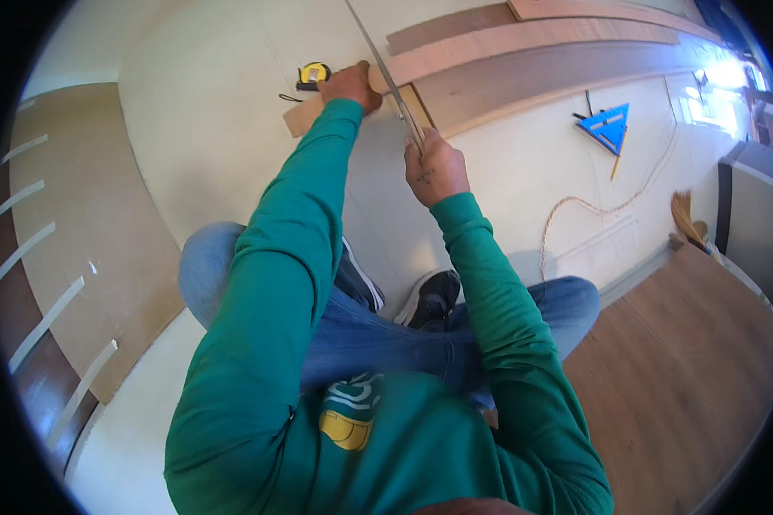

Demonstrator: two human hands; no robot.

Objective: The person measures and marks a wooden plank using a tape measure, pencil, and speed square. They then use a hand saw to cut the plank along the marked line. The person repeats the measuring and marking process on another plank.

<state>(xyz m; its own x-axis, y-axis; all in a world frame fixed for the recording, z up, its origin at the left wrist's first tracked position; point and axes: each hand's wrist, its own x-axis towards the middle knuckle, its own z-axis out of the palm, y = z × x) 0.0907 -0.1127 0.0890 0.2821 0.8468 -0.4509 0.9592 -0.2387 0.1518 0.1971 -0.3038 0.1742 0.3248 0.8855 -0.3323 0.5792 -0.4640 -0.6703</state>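
Note:
My right hand point(438, 169) is closed around the handle of a handsaw point(390, 81), whose thin blade appears nearly edge-on and points away from me. The blade lies across a light wooden plank point(507, 45), close to its left end. Just left of the blade, my left hand point(352, 88) grips the plank from above, its fingers partly hidden. A short stretch of the plank sticks out to the left of that hand. Beside it on the floor sits a yellow and black tape measure point(314, 74).
More boards point(558, 75) lie at the far right. A blue triangular square point(607, 129), a pencil point(616, 160), a rope point(575, 199) and a straw broom point(685, 215) are to the right. Brown panels point(86, 215) stand at the left; a wooden surface point(678, 378) is at lower right.

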